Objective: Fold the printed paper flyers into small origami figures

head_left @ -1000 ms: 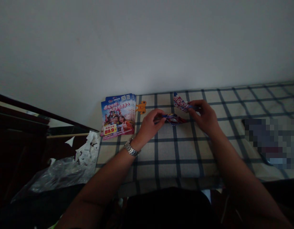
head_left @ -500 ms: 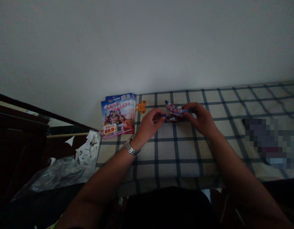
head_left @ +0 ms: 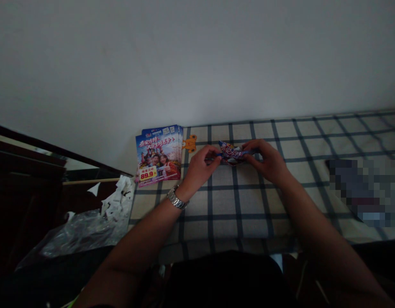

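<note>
A folded paper flyer (head_left: 231,152), printed in blue, red and white, is held between my two hands above the checked cloth. Its middle rises to a point, and it looks like a folded paper boat. The thumb and fingers of my left hand (head_left: 204,161) pinch its left end; a metal watch is on that wrist. At the opposite end, my right hand (head_left: 264,159) grips the paper between thumb and fingers. My fingertips hide both ends of the paper. Left of my hands lies a stack of similar flyers (head_left: 159,156).
A checked cloth (head_left: 223,218) covers the table against a pale wall (head_left: 197,64). Beside the stack is an orange bear figure (head_left: 190,144). A dark, pixelated object (head_left: 361,192) lies at the right. Torn white paper (head_left: 119,199) and clear plastic (head_left: 78,235) are off the left edge.
The folded paper has shifted slightly left and its raised tip sits lower. My right hand has moved a little left, toward my left hand, which stays nearly still.
</note>
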Action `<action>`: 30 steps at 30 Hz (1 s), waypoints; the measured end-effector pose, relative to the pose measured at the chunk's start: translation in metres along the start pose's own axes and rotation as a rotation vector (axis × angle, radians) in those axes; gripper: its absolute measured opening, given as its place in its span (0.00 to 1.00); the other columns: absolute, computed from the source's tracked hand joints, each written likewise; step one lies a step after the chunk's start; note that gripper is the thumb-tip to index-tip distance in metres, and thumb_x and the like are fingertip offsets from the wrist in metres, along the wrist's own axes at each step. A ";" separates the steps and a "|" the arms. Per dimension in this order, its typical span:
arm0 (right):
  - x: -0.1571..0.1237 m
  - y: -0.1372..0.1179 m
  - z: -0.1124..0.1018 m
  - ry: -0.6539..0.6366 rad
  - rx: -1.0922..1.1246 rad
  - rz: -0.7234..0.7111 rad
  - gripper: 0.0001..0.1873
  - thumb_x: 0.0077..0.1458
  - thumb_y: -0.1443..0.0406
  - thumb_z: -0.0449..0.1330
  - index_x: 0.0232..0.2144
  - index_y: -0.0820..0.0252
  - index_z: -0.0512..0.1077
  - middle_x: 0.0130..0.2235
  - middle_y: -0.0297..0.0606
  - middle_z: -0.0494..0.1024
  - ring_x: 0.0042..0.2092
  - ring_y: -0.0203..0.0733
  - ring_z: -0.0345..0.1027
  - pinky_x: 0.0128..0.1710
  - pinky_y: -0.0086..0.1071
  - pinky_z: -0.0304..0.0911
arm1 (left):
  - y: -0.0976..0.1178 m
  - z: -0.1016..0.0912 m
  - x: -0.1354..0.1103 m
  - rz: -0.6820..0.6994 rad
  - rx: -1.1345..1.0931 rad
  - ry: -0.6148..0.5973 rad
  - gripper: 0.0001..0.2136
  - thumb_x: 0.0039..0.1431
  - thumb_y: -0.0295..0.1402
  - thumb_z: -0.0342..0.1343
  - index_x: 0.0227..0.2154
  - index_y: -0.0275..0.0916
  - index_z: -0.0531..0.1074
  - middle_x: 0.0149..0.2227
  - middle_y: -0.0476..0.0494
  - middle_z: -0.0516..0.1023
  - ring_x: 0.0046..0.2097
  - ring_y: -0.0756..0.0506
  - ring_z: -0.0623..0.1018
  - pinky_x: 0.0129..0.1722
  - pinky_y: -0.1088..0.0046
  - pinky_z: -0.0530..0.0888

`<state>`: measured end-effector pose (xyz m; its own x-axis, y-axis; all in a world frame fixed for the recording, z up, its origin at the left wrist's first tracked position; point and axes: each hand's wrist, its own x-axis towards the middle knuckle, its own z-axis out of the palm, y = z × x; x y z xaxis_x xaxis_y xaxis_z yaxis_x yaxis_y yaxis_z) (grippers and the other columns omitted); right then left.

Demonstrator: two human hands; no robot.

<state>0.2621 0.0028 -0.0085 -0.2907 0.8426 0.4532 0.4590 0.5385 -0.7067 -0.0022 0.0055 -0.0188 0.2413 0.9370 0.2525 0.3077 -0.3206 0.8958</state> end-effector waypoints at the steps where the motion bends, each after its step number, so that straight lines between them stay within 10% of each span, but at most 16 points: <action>1: 0.000 0.000 0.000 0.000 -0.007 -0.004 0.08 0.63 0.65 0.64 0.44 0.51 0.72 0.47 0.40 0.79 0.51 0.51 0.75 0.51 0.48 0.71 | 0.001 0.000 0.000 -0.001 -0.006 0.003 0.06 0.66 0.32 0.61 0.43 0.41 0.73 0.43 0.45 0.80 0.45 0.47 0.81 0.44 0.70 0.81; 18: 0.003 -0.006 -0.001 -0.034 -0.042 -0.012 0.07 0.61 0.65 0.64 0.42 0.50 0.72 0.48 0.40 0.80 0.50 0.52 0.76 0.51 0.50 0.72 | 0.001 0.001 0.001 -0.013 -0.002 0.007 0.06 0.65 0.31 0.61 0.43 0.40 0.73 0.43 0.45 0.79 0.44 0.47 0.81 0.44 0.70 0.81; 30: 0.004 -0.015 -0.001 -0.045 -0.044 -0.020 0.05 0.61 0.65 0.64 0.39 0.50 0.72 0.47 0.41 0.80 0.48 0.51 0.76 0.48 0.48 0.74 | 0.003 -0.001 0.000 0.006 -0.036 -0.034 0.24 0.67 0.28 0.59 0.63 0.51 0.66 0.49 0.45 0.78 0.49 0.46 0.81 0.47 0.68 0.83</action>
<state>0.2545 -0.0022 0.0045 -0.3375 0.8312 0.4417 0.4890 0.5558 -0.6723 -0.0026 0.0044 -0.0162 0.2741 0.9298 0.2455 0.2727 -0.3200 0.9073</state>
